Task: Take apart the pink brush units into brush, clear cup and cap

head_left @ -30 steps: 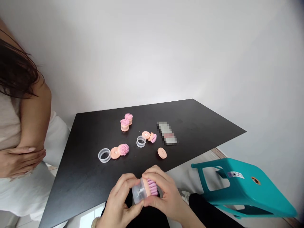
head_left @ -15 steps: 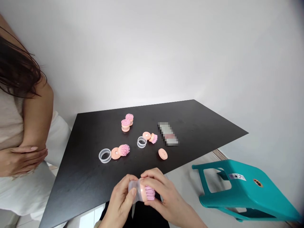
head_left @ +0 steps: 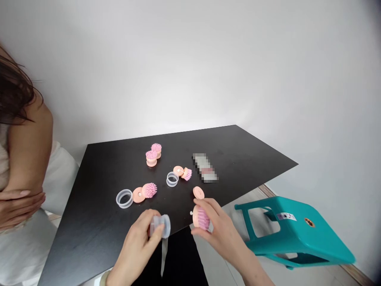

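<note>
My left hand (head_left: pixel 136 243) grips a clear plastic ring (head_left: pixel 160 226) over the table's near edge, and a thin translucent strip (head_left: pixel 162 258) hangs below it. My right hand (head_left: pixel 222 227) holds a pink-bristled brush head (head_left: pixel 201 217) with a peach base, apart from the ring. A loose peach disc (head_left: pixel 198 192) lies just beyond my right hand. Farther off on the black table (head_left: pixel 98 238) lie two more clear rings (head_left: pixel 124 198), peach discs and pink brush heads (head_left: pixel 149 190), plus a stacked pair of brush heads (head_left: pixel 151 155).
A pixelated package (head_left: pixel 205 167) lies at the table's far side. An overturned teal plastic stool (head_left: pixel 294 227) stands beyond the right edge. At the left, a seated person's arm and hand (head_left: pixel 19 206) rest against their body, beside the table's left edge.
My hands have pulled apart, separating the clear ring from the brush head. The ring went left with my left hand, and the brush head went right. The view has shifted slightly.
</note>
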Motion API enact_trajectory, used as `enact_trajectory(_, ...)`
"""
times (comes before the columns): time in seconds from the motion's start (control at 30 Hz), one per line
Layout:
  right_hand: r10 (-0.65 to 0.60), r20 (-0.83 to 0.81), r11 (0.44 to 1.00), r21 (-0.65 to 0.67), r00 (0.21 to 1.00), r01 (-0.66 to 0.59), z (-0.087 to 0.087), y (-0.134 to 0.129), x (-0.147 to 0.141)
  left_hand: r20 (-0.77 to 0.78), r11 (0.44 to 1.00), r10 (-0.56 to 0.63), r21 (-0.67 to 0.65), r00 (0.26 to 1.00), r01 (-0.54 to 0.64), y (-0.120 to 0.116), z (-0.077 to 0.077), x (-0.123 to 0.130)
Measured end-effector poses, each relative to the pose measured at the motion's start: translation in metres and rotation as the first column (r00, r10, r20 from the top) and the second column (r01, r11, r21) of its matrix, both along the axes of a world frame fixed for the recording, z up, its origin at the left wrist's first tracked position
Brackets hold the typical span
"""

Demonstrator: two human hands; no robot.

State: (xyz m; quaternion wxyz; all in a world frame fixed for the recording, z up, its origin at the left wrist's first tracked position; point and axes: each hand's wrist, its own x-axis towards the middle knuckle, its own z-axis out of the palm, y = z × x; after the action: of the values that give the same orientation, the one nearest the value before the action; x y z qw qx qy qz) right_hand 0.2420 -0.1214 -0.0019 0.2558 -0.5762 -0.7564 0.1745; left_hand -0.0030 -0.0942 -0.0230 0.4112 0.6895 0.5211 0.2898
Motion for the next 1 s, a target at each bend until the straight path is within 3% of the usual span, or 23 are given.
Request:
enact_trajectory(0.07, -0.030, 0.103, 1.000, 0.004, 0.994, 0.030, -0.007, 0.013, 0.001, -0.143, 0.986, 0.001, 0.164, 0.990, 0.023, 0.004, -0.004, 0.007)
enact_trajectory(0.17, 0.039, 0.262, 0.997, 0.059, 0.964, -0.057, -0.016, 0.033, -0.009, -0.246, 0.926, 0.060, 0.375, 0.967, 0.038, 0.013, -0.017, 0.021)
enact_trajectory(0.3, 0.067, 0.424, 0.987, 0.101, 0.903, -0.121, -0.013, 0.056, -0.017, -0.306, 0.861, 0.071, 0.500, 0.949, 0.097, 0.024, -0.028, 0.035)
enact_trajectory(0.5, 0.088, 0.459, 0.987, 0.077, 0.884, -0.139, -0.007, 0.067, -0.009, -0.326, 0.840, 0.065, 0.528, 0.943, 0.125, 0.031, -0.029, 0.049)
enact_trajectory(0.8, -0.033, 0.302, 0.976, 0.217, 0.953, -0.035, -0.044, 0.054, -0.003, -0.318, 0.877, 0.042, 0.467, 0.947, 0.118, 0.033, -0.040, 0.053)
enact_trajectory(1.0, -0.004, 0.325, 0.972, 0.224, 0.946, -0.073, -0.047, 0.051, -0.001, -0.365, 0.875, 0.049, 0.464, 0.930, 0.136, 0.033, -0.039, 0.054)
